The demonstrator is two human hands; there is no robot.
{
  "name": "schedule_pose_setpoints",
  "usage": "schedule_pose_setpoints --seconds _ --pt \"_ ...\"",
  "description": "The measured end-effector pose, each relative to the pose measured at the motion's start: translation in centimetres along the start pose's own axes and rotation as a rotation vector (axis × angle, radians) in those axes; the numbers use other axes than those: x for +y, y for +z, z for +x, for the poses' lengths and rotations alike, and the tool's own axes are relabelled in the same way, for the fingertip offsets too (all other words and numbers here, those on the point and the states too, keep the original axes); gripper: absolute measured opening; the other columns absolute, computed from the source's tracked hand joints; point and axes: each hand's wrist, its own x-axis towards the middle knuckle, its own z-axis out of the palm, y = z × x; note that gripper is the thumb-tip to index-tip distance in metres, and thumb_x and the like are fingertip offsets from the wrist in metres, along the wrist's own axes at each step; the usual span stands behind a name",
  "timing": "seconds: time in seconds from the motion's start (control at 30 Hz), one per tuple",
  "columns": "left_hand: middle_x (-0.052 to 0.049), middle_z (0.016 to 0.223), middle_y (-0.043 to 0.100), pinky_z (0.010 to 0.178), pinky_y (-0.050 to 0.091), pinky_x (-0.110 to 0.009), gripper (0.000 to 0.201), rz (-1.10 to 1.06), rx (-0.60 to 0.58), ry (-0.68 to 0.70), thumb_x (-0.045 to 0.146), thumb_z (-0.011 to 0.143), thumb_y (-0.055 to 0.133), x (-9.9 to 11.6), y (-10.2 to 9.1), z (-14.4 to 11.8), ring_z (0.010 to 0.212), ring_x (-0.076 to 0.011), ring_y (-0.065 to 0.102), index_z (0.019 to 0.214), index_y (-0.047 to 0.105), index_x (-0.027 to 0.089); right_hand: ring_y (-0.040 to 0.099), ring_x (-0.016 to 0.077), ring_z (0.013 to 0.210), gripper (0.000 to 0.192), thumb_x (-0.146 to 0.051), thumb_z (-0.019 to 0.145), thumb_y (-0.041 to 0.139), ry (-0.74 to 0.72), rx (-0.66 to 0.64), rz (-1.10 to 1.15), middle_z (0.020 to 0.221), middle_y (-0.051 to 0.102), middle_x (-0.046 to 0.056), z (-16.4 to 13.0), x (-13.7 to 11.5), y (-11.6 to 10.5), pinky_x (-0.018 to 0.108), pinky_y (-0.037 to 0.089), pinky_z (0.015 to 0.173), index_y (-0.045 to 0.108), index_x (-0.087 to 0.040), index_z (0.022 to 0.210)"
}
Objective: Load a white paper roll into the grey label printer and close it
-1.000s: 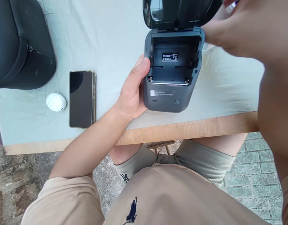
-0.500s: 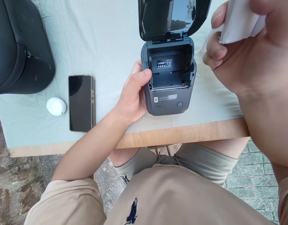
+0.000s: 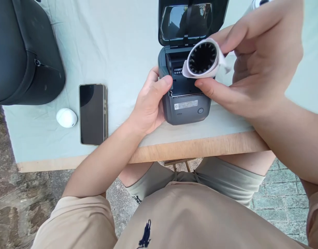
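A dark label printer (image 3: 187, 112) stands on the cloth near the table's front edge, its lid (image 3: 192, 24) swung up. My left hand (image 3: 153, 100) grips the printer's left side, the thumb over the rim of the paper bay. Pinched between thumb and fingers of my right hand (image 3: 254, 62) is a white paper roll (image 3: 217, 67) with a black hollow core. The roll hangs over the right part of the open bay, its core end facing me. It hides much of the bay; whether it touches the printer I cannot tell.
To the left lie a phone (image 3: 91, 114) and a white rounded case (image 3: 66, 118). A large black zipped bag (image 3: 26, 52) fills the far left. Behind my right hand another white roll-like thing (image 3: 256, 5) shows in part. The table's wooden edge (image 3: 195, 148) runs in front of me.
My right hand has come left and turned, bringing the paper roll from the upper right to over the printer's bay. My left hand still holds the printer. The view has shifted slightly.
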Motion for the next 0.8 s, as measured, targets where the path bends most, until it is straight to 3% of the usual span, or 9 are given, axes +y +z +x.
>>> schedule_pose_setpoints --seconds 0.17,0.37,0.53,0.6,0.8 --pt "-0.002 0.099 0.067 0.089 0.054 -0.036 0.013 0.023 -0.001 0.010 0.033 0.085 0.058 0.0 0.1 0.1 0.110 -0.0241 0.062 0.096 0.055 0.027 0.062 0.0120 0.093 0.027 -0.033 0.078 0.066 -0.216 0.013 -0.120 0.103 0.061 -0.002 0.7 -0.2 0.0 0.027 0.045 0.071 0.050 -0.022 0.097" --pt "-0.004 0.099 0.068 0.092 0.054 -0.037 0.018 0.013 -0.038 0.028 0.034 0.085 0.058 -0.1 -0.2 0.3 0.125 -0.0268 0.056 0.101 0.055 0.025 0.061 0.0131 0.098 0.016 -0.028 0.082 0.063 -0.228 0.012 -0.214 0.102 0.064 0.003 0.7 -1.5 0.0 0.030 0.051 0.085 0.051 -0.016 0.081" --pt "-0.001 0.099 0.068 0.091 0.054 -0.037 0.013 -0.026 -0.071 0.008 0.032 0.087 0.059 0.0 -0.1 0.1 0.123 -0.0264 0.057 0.098 0.055 0.027 0.061 0.0122 0.106 0.006 -0.018 0.084 0.057 -0.266 -0.083 -0.278 0.113 0.064 0.003 0.6 -1.7 -0.2 0.028 0.051 0.091 0.056 -0.017 0.090" --pt "0.000 0.098 0.068 0.093 0.054 -0.037 0.011 -0.030 -0.065 0.006 0.031 0.088 0.057 0.0 0.0 0.1 0.120 -0.0243 0.060 0.099 0.054 0.028 0.062 0.0109 0.106 0.012 -0.009 0.082 0.052 -0.242 -0.089 -0.290 0.116 0.063 0.002 0.6 -1.7 -0.2 0.026 0.052 0.089 0.058 -0.016 0.088" --pt "-0.001 0.094 0.068 0.096 0.053 -0.038 0.012 0.013 -0.024 0.011 0.031 0.087 0.055 0.0 0.1 0.1 0.117 -0.0233 0.061 0.098 0.056 0.026 0.064 0.0152 0.090 0.005 -0.017 0.081 0.059 -0.262 -0.007 -0.353 0.084 0.063 0.001 0.4 -1.5 -0.1 0.030 0.049 0.074 0.056 -0.017 0.085"
